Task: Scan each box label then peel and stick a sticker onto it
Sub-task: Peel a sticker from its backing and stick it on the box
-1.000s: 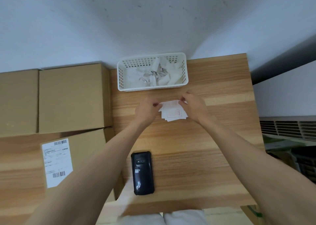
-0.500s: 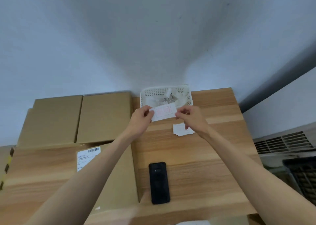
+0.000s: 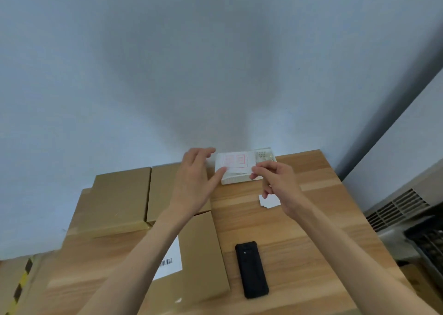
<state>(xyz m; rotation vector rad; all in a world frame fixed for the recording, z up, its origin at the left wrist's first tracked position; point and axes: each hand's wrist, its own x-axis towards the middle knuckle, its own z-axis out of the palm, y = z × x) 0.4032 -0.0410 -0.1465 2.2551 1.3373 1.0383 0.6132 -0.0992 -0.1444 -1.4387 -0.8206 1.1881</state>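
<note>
A white sticker sheet (image 3: 236,163) printed with a red square outline is held up in the air between both hands, in front of the white perforated basket (image 3: 265,157) that stands at the far edge of the wooden table (image 3: 299,231). The left hand (image 3: 193,183) pinches the sheet's left edge, thumb at the lower left corner and the other fingers reaching over its top left corner. The right hand (image 3: 275,183) pinches the lower right corner between thumb and forefinger, its remaining fingers curled below; a thin layer at the sheet's bottom edge seems to stand slightly apart from the rest, though whether it is being peeled is hard to tell. Just under the right hand, a small stack of white stickers (image 3: 269,201) lies flat on the table. Nearer the person, a black handheld scanner (image 3: 251,269) lies on the table, lengthwise toward the viewer. To its left is a flat cardboard box (image 3: 203,254) bearing a white shipping label (image 3: 171,262) with a barcode, partly hidden by the left forearm. Behind that box two more plain cardboard boxes (image 3: 119,195) sit side by side against the pale wall. A grey vented unit (image 3: 395,209) stands off the table's right side.
</note>
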